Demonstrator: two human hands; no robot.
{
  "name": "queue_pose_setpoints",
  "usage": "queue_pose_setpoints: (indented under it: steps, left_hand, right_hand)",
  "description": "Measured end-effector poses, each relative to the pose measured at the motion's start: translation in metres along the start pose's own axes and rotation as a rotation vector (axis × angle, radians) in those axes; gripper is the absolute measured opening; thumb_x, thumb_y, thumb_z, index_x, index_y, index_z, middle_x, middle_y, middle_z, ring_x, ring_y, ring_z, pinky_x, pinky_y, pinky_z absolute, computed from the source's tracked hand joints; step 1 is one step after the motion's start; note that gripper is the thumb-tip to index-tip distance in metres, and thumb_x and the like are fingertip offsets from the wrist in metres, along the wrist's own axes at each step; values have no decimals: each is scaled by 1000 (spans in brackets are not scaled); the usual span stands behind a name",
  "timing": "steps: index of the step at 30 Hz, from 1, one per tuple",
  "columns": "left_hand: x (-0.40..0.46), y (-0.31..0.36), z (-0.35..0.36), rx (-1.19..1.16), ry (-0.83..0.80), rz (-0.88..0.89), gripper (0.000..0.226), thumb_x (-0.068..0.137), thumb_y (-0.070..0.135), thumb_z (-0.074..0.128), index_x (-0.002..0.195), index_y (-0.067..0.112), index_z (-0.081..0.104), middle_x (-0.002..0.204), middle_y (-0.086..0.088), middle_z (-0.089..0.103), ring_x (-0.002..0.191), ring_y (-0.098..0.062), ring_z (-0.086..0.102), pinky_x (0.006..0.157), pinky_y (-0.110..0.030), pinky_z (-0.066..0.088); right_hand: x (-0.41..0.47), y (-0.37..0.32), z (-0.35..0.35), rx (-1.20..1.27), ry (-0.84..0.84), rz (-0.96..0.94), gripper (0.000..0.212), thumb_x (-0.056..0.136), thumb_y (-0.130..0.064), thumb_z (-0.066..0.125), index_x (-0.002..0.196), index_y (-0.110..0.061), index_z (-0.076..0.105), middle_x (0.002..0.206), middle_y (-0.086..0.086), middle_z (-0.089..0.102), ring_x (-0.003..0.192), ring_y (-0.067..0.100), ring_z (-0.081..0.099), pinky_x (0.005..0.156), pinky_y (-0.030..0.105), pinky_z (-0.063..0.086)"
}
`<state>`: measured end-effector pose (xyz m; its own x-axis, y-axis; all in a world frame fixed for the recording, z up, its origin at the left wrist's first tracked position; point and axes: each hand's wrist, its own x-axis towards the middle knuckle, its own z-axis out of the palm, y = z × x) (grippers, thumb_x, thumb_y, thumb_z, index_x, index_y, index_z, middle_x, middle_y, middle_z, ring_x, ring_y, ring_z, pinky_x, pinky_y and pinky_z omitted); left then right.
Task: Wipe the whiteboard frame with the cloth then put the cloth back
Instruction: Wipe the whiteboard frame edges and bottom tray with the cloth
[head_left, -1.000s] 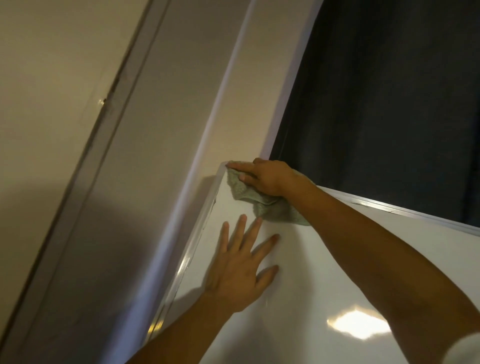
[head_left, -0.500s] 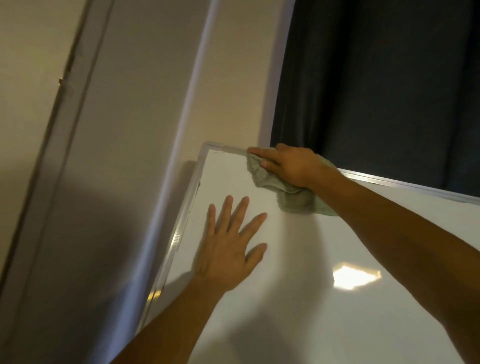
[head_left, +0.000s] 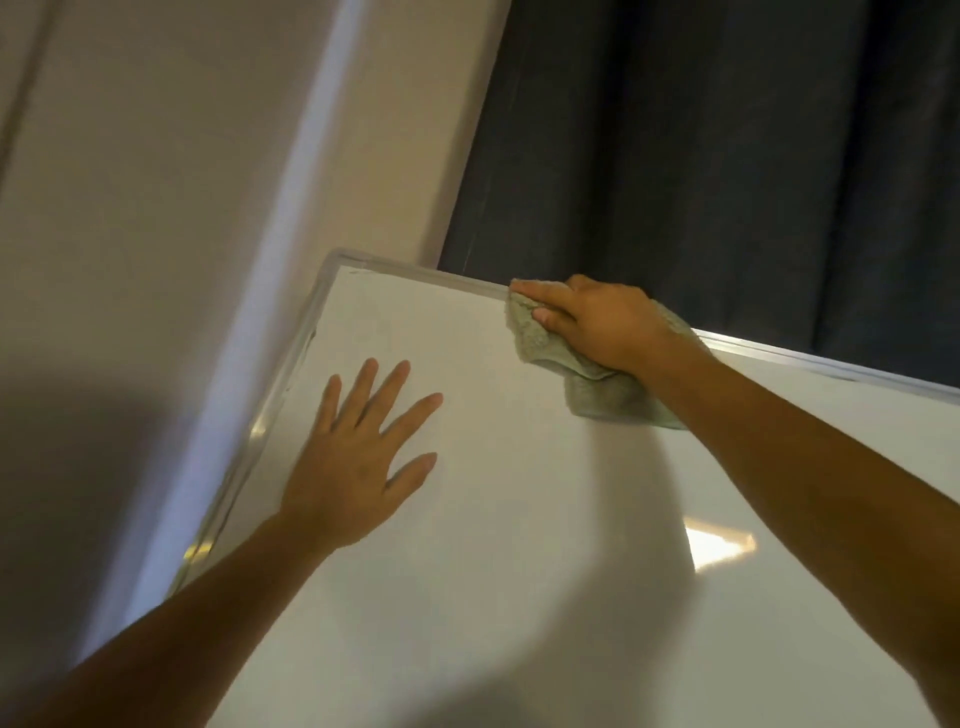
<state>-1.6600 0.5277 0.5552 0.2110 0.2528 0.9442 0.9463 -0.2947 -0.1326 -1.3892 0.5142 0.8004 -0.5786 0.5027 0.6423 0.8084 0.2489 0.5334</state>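
The whiteboard has a silver metal frame (head_left: 415, 273) along its top and left edges. A pale green cloth (head_left: 597, 395) lies bunched against the top frame rail. My right hand (head_left: 597, 322) grips the cloth and presses it onto that rail, forefinger stretched along the edge. Part of the cloth hangs below my wrist over the white surface (head_left: 493, 519). My left hand (head_left: 358, 457) rests flat on the board near the left frame rail, fingers spread and straight, holding nothing.
A dark blue curtain (head_left: 727, 156) hangs behind the board's top edge. A beige wall with a pale vertical trim (head_left: 291, 208) runs along the board's left side. A bright light reflection (head_left: 719, 545) shows on the board.
My right hand has slid the cloth rightward along the top rail, away from the top-left corner, which is now uncovered. My left hand has stayed flat on the board.
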Motion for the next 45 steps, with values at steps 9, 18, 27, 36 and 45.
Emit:
queue_pose_setpoints:
  steps: [9, 18, 27, 36, 45]
  left_hand:
    - [28, 109, -21, -44, 58, 161, 62, 102, 55, 46, 159, 31, 44, 174, -8, 28, 162, -36, 22, 127, -65, 21]
    - [48, 218, 20, -96, -47, 220, 73, 106, 71, 29, 168, 34, 20, 178, -4, 5, 165, -32, -6, 129, -68, 6]
    - [53, 222, 25, -86, -46, 219, 75, 102, 76, 27, 166, 37, 23, 178, -5, 11, 165, -34, 0, 128, -70, 9]
    - [51, 212, 18, -12, 84, 247, 76, 102, 74, 37, 166, 35, 26, 178, -4, 14, 165, -34, 8, 128, -67, 13]
    - [51, 224, 1, 88, -17, 219, 75, 103, 70, 29, 167, 32, 24, 178, -9, 9, 165, -35, 4, 130, -64, 11]
  right_hand:
    - [14, -5, -3, -30, 57, -68, 46, 100, -63, 17, 146, -60, 20, 121, 6, 58, 99, 33, 62, 73, 41, 42]
    - [23, -9, -6, 99, -91, 38, 44, 102, -57, 30, 146, -58, 28, 133, 8, 54, 116, 32, 55, 93, 45, 43]
    - [-8, 20, -16, 103, -78, 52, 44, 102, -55, 34, 146, -56, 32, 130, 12, 56, 118, 35, 53, 95, 45, 43]
    - [-72, 91, -35, 146, -43, 81, 41, 101, -56, 37, 142, -58, 37, 131, 5, 59, 117, 32, 55, 96, 45, 44]
    - [-173, 200, -52, 181, 6, 128, 41, 99, -55, 43, 140, -56, 42, 133, 7, 59, 123, 34, 52, 101, 46, 41]
